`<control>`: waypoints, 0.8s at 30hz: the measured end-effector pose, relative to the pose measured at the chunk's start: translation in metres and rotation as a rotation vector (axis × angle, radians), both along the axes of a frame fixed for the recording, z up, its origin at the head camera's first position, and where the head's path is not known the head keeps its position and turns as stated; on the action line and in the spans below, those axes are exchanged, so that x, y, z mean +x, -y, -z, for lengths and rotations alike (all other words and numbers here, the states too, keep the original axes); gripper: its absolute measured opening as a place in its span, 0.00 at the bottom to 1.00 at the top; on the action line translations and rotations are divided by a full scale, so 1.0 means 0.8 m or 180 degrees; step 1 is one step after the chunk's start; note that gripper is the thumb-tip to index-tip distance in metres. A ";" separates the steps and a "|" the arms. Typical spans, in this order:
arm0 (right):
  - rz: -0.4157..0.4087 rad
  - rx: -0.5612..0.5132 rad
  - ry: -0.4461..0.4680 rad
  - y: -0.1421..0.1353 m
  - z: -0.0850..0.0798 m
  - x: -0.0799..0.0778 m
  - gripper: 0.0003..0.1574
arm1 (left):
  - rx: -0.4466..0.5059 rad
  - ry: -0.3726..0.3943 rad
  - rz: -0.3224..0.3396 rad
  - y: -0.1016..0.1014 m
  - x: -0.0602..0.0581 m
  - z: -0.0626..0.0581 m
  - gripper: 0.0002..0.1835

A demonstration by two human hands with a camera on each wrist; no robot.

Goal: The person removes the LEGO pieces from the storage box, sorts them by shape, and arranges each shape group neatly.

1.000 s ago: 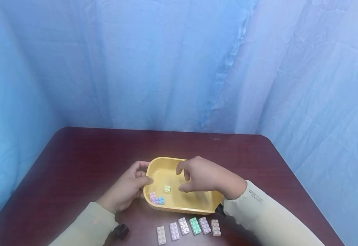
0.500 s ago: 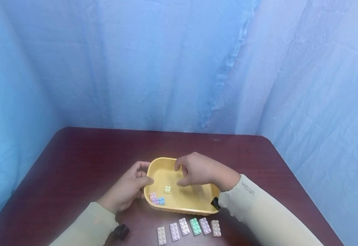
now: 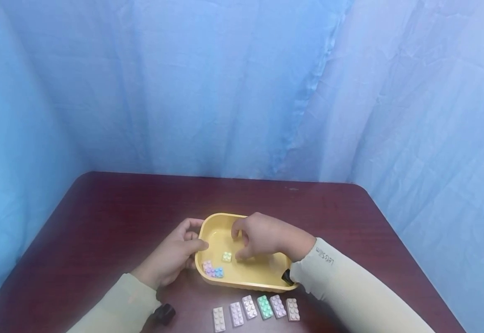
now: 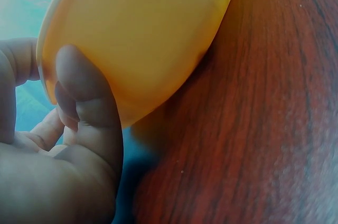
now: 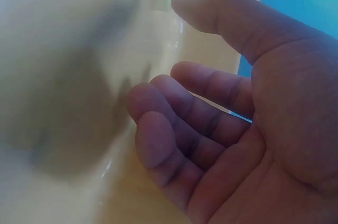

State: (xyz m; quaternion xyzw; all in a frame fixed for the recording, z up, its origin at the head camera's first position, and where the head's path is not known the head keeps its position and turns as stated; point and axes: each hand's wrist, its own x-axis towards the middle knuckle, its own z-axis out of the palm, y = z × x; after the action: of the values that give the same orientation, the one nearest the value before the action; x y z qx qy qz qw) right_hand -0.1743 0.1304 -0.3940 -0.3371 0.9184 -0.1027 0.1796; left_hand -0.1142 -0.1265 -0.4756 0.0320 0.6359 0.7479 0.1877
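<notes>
A yellow plastic tray (image 3: 252, 275) is tilted slightly in the head view, its left end gripped by my left hand (image 3: 173, 254). The thumb lies over the rim and the fingers are outside. Inside, a small pale yellow toy brick (image 3: 227, 256) rests on the bottom. A pink brick (image 3: 207, 265), a purple brick (image 3: 211, 273) and a blue brick (image 3: 218, 272) sit together in the near left corner. My right hand (image 3: 262, 238) reaches into the tray with fingers loosely bent and thumb apart. Nothing is between them; the pale brick lies just left of the thumb.
Several longer toy bricks stand in a row on the dark red table (image 3: 121, 212), in front of the tray, among them a green brick (image 3: 265, 307) and a beige brick (image 3: 219, 319). A blue curtain (image 3: 225, 92) encloses the table at the back and sides.
My right hand has moved left across the tray, rising a little and then lowering, and is now closer to the pale yellow brick. The left hand and tray stay almost still.
</notes>
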 end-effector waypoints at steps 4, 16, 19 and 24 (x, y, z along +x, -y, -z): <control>-0.0009 0.0012 -0.0012 0.002 0.006 0.000 0.22 | -0.0002 0.0004 0.0006 0.001 0.000 0.000 0.36; -0.0229 -0.0036 0.0081 0.005 0.020 -0.002 0.16 | -0.0007 0.0034 -0.0037 0.000 0.002 -0.001 0.35; -0.0243 -0.0061 0.0119 0.004 0.021 -0.002 0.15 | -0.0011 0.0018 -0.0012 -0.001 0.002 -0.002 0.36; -0.0304 -0.0059 0.0184 0.004 0.023 -0.004 0.13 | -0.0008 0.0041 -0.0016 -0.001 0.002 -0.002 0.36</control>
State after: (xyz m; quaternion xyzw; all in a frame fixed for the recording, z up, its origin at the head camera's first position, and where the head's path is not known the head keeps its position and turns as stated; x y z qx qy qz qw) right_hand -0.1773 0.1274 -0.4122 -0.3791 0.8948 -0.1122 0.2076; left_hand -0.1129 -0.1255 -0.4740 0.0255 0.6357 0.7478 0.1900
